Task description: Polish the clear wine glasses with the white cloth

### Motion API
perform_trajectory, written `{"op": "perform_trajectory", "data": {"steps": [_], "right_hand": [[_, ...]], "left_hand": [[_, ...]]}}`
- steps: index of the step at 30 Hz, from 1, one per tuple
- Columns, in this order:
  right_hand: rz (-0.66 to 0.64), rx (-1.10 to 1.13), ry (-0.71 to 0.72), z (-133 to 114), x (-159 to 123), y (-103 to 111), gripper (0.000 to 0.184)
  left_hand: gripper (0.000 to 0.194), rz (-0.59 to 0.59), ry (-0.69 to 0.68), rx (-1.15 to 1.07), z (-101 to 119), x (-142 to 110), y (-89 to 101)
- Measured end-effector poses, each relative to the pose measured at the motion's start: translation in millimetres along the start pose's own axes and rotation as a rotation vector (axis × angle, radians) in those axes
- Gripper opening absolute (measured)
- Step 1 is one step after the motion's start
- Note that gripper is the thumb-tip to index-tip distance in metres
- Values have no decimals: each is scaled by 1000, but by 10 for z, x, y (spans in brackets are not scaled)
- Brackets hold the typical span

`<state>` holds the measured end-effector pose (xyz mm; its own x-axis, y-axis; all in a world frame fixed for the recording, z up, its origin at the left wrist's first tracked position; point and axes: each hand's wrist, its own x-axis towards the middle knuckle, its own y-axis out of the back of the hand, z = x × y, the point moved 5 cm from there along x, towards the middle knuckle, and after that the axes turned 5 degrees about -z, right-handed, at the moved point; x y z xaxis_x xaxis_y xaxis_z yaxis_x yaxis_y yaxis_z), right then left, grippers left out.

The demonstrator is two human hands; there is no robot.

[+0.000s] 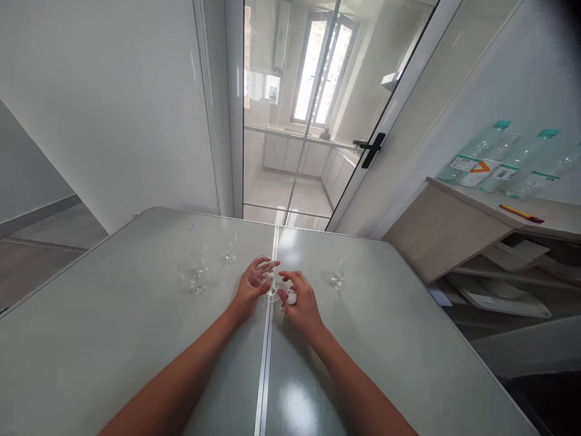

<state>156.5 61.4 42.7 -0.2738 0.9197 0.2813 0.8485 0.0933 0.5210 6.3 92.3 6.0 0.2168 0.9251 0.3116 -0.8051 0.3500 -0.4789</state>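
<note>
My left hand (pixel 252 289) is wrapped round the bowl of a clear stemmed glass (pixel 267 280) that stands on the seam of the grey table (pixel 136 339). My right hand (pixel 299 301) is just right of the glass, fingers curled round a small white thing (pixel 292 297), perhaps a cloth or tissue. Two more clear glasses (pixel 195 275) stand close together left of my left hand. A small one (pixel 230 249) stands behind them. Another small glass (pixel 339 275) stands to the right of my right hand.
Behind the table a glass sliding door (pixel 318 109) with a black handle (pixel 371 148) gives onto a kitchen. At the right, a wooden shelf unit (pixel 458 224) carries several plastic water bottles (pixel 476 151) and a yellow pen (pixel 521 213).
</note>
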Motion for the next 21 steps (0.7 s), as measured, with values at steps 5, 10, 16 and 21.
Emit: {"op": "perform_trajectory", "data": {"steps": [5, 10, 16, 21], "right_hand": [[-120, -230, 0, 33, -46, -157, 11], [-64, -426, 20, 13, -72, -114, 14], [419, -362, -27, -10, -5, 728, 25], [1131, -322, -181, 232, -304, 1997, 44]], "left_hand": [[72, -166, 30, 24, -59, -18, -97], [89, -274, 61, -9, -51, -27, -202], [79, -98, -7, -13, 26, 21, -100], [52, -95, 25, -14, -12, 20, -86]]}}
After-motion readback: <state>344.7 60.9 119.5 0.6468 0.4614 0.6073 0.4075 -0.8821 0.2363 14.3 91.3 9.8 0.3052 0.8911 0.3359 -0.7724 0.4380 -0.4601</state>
